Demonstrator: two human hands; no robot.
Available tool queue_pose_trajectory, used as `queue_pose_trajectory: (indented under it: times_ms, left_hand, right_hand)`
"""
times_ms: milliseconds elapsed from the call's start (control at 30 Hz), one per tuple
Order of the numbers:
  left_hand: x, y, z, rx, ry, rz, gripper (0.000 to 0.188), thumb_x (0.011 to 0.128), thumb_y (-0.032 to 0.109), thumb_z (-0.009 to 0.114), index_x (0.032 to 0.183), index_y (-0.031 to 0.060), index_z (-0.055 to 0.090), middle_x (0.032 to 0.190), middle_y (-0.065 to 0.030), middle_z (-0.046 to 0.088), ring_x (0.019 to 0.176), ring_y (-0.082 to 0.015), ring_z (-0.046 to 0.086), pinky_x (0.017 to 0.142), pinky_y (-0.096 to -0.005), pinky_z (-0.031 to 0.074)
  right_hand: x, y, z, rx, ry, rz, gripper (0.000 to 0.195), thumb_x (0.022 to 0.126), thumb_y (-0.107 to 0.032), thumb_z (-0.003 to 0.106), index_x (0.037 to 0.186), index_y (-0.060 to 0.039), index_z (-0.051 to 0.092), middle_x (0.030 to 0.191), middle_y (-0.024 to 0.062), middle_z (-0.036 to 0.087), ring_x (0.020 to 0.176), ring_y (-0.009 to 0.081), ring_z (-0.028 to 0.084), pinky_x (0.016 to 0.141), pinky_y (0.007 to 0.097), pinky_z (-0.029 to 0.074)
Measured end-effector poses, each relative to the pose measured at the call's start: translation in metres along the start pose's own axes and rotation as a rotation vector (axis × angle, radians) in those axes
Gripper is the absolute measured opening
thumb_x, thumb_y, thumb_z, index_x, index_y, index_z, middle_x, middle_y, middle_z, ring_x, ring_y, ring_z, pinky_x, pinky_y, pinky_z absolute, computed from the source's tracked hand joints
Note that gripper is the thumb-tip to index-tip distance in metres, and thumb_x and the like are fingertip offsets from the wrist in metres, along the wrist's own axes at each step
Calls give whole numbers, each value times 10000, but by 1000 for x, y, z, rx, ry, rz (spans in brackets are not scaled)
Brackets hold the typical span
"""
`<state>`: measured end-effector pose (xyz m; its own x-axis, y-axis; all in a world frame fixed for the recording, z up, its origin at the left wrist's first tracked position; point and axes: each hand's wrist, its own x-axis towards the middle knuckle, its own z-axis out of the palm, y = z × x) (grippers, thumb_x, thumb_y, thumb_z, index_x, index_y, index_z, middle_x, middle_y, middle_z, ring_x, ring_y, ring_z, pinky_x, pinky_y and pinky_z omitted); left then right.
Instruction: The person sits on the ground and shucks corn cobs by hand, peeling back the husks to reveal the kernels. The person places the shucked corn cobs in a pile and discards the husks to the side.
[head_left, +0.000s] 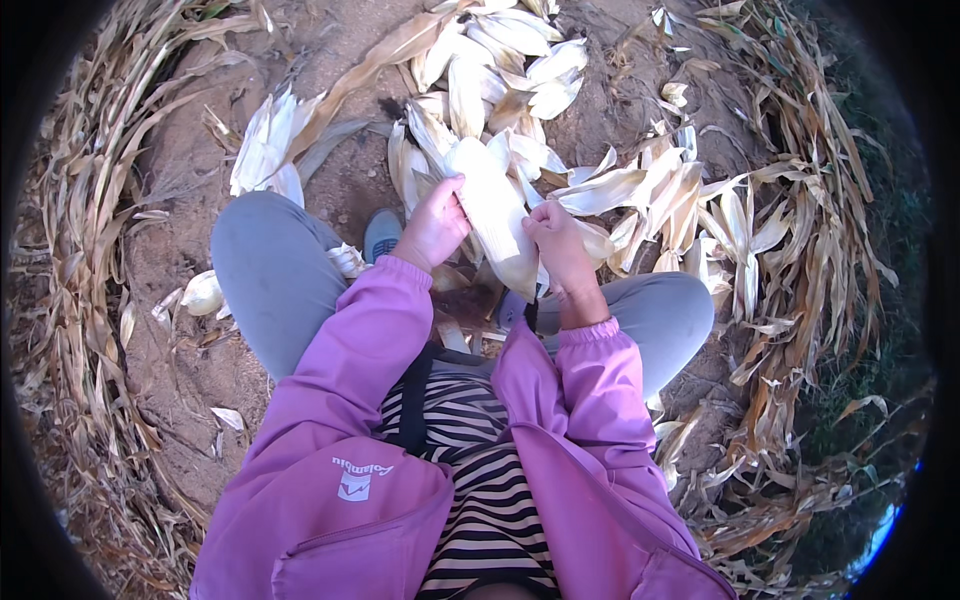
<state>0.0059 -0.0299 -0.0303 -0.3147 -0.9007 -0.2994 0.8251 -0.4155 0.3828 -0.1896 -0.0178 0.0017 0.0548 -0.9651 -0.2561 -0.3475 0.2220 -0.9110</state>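
A long, pale corn husk (491, 217) is held up between my hands, tilted, with its lower end over my right shoe. Whether a cob lies inside it I cannot tell. Along its upper left edge my left hand (436, 225) grips it, thumb towards the top. The fingers of my right hand (559, 244) are closed at its lower right edge. Just beyond, a loose pile of cream husks (487, 82) lies on the soil. More opened husks (660, 199) are spread to the right of my right hand.
Dry corn stalks are heaped on the left (82, 285) and right (817, 247). A husk bundle (270, 146) lies past my left knee (274, 277). A pale husked piece (202, 292) rests on the bare soil (195, 390) beside that knee. My left shoe (383, 234) is near the pile.
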Motion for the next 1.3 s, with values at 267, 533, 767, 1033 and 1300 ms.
queue_pose_trajectory:
  times_ms: [267,533,767,1033,1300]
  left_hand:
    - [0,-3,4,186,-45,68,406,919,260,614,1222,10,509,1172,-100,596,1087,-194,584,969,-372,455]
    - [-3,-5,4,196,-17,54,519,890,330,657,1282,50,464,1208,-83,578,1095,-202,574,969,-383,455]
    - [-8,-10,12,130,-121,-6,723,927,592,423,1398,49,350,1315,-116,512,1209,-235,508,1046,-404,384]
    - [-14,-12,28,110,-78,3,784,929,657,273,1415,45,338,1358,-118,488,1237,-232,491,1051,-394,380]
    - [-11,-17,16,271,-64,-63,988,800,820,202,1355,30,414,1132,-132,606,990,-204,616,826,-327,513]
  right_hand:
    - [-7,-4,-3,637,-113,231,175,858,-91,661,970,-15,550,786,10,580,686,97,538,624,233,437]
    - [-16,-21,13,845,-196,134,379,791,34,700,1101,-11,488,938,90,633,873,158,622,785,268,501]
    - [-6,-7,10,1190,-145,259,281,836,32,636,1079,-37,511,960,73,630,935,192,631,889,348,519]
    - [8,2,14,1433,-72,279,200,881,-17,601,1075,-24,554,990,72,636,988,222,626,953,424,499]
    - [25,-28,7,1433,36,331,278,954,-116,524,1197,18,534,1172,173,614,1083,296,598,981,481,469]
